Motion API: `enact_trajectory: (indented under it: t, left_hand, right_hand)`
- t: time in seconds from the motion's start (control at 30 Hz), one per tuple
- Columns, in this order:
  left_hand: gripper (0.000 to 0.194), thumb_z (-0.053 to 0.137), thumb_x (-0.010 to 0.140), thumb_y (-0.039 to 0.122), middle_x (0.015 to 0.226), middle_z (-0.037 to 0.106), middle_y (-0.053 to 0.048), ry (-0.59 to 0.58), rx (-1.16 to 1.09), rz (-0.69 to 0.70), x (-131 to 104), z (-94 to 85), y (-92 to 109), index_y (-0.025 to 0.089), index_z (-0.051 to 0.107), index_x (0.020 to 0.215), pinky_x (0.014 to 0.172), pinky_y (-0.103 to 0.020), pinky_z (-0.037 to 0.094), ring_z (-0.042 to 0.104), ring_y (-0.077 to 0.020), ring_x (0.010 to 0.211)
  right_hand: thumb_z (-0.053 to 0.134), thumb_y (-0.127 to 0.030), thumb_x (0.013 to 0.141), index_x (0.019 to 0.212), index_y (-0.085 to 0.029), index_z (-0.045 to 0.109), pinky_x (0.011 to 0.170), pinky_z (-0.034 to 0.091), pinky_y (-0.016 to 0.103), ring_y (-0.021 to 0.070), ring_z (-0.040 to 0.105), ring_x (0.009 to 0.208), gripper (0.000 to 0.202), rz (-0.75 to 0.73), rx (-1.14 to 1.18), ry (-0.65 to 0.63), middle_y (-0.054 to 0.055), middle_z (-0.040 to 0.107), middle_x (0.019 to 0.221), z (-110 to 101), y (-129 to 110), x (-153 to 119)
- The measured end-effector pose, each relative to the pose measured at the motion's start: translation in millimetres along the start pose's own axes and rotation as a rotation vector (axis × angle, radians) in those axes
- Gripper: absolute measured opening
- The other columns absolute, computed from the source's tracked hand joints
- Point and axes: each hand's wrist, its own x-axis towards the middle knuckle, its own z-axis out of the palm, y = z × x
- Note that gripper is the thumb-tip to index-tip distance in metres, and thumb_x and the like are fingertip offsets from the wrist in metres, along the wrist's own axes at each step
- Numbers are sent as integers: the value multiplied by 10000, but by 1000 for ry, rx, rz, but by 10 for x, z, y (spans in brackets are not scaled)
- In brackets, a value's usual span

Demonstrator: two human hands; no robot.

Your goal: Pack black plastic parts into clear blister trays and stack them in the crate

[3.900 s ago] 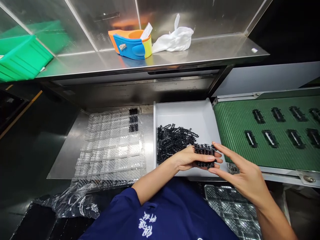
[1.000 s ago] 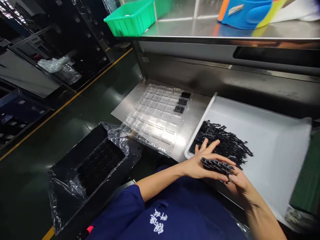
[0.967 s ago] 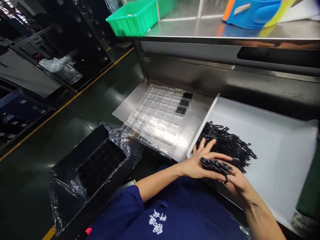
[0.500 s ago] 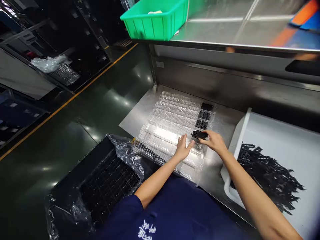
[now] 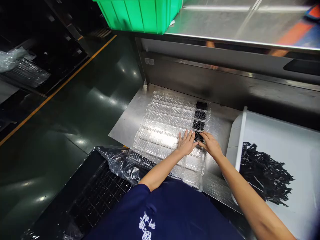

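Note:
A clear plastic tray (image 5: 160,125) with rows of compartments lies on the metal bench. Down its right-hand column, the far three compartments hold black plastic parts (image 5: 199,115). One more bundle of black plastic parts (image 5: 198,136) sits at the fourth compartment, between my hands. My right hand (image 5: 209,144) grips this bundle from the right, thumb in front and fingers behind. On the left, my left hand (image 5: 186,143) has its fingers spread over the tray, with the fingertips at the bundle's left end. The fingers partly hide the bundle.
To the right stands a white bin (image 5: 280,133) with a heap of loose black parts (image 5: 265,173). A black crate (image 5: 93,195) lined with plastic film is at the lower left. Above the bench, a green bin (image 5: 140,16) rests on a metal shelf (image 5: 215,25).
My right hand has lowered the bundle of black parts into the fourth compartment. My left hand has moved right to meet it. The camera view has shifted.

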Motion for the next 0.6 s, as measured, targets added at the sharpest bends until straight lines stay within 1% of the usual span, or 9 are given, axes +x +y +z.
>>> enact_trajectory:
  t: [0.07,0.13,0.27,0.33,0.4,0.47,0.53,0.6]
  left_hand:
    - [690,129,1027,505,1678,135,-85,8,24,-11,16,4,-9,108,164,1589,1240,-607,72,41,-270,1565]
    - [696,98,1026,501,1676,144,-89,10,48,-15,17,5,-29,97,139,1592,1250,-577,88,63,-253,1565]
    - [678,86,1028,499,1674,153,-76,5,94,-2,13,31,-72,136,153,1596,1258,-543,84,102,-225,1562]
    - [664,113,1031,494,1677,138,-84,8,115,5,14,55,-83,149,169,1595,1257,-544,82,105,-231,1561]
    - [651,144,1033,491,1678,132,-94,15,134,9,15,75,-88,164,183,1595,1255,-549,80,101,-236,1562]
    - [641,161,1034,488,1678,131,-101,21,150,9,16,83,-92,174,207,1591,1252,-558,80,96,-240,1562]
    - [631,154,1036,484,1678,134,-96,24,160,11,16,77,-98,183,232,1585,1253,-550,85,101,-234,1562]
    - [629,134,1037,481,1678,143,-89,22,164,11,14,63,-107,188,247,1582,1258,-523,94,111,-224,1561]
  right_hand:
    - [534,-442,987,1391,-176,522,1052,468,502,283,529,1296,484,-16,2,5,146,556,1406,-4,22,-21]
    - [519,-439,993,1409,-170,506,1060,466,499,282,524,1307,496,-29,4,2,152,552,1416,-4,44,-21]
    - [472,-425,1010,1471,-172,445,1087,445,509,288,488,1357,527,-44,-7,-39,156,522,1463,50,52,54]
    - [419,-413,1020,1516,-167,396,1133,399,514,301,396,1437,555,-47,-26,-71,161,462,1528,87,30,99]
    - [351,-406,1027,1557,-151,336,1184,330,512,304,267,1507,589,-41,-51,-100,156,350,1608,117,-8,122]
    - [307,-418,1025,1587,-136,270,1218,260,517,302,169,1538,630,-27,-77,-125,139,242,1657,141,-53,120]
    - [283,-441,1025,1606,-124,203,1232,211,528,303,120,1546,667,-4,-97,-147,133,181,1674,167,-99,101]
    - [269,-462,1032,1614,-119,150,1232,198,535,305,112,1546,686,30,-109,-158,146,147,1678,201,-141,77]
